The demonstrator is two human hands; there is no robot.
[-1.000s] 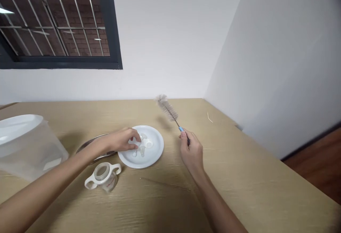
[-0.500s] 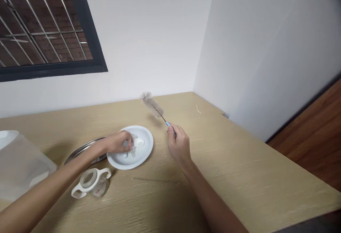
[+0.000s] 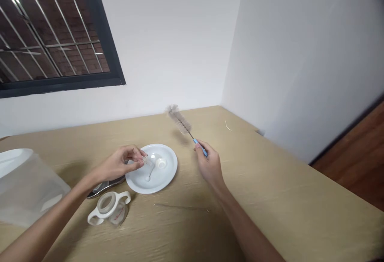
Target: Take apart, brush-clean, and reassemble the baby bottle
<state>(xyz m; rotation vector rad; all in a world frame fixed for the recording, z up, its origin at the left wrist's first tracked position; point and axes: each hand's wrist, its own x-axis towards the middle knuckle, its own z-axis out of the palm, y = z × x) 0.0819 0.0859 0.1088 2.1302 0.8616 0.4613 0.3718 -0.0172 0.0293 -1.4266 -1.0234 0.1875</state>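
Head view, plate (image 3: 163, 178) holding white ring (image 3: 161, 163), open two-handled bottle (image 3: 118, 214) nearby

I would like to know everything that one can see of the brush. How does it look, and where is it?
The brush has pale greyish bristles around a thin, dark stem that looks like metal wire, with a fuller tuft at the tip. Its handle is blue; the lower end is hidden in the right hand, which grips it. The brush slants, tuft toward the wall, and is held above the table. Only the hand appears to touch it.
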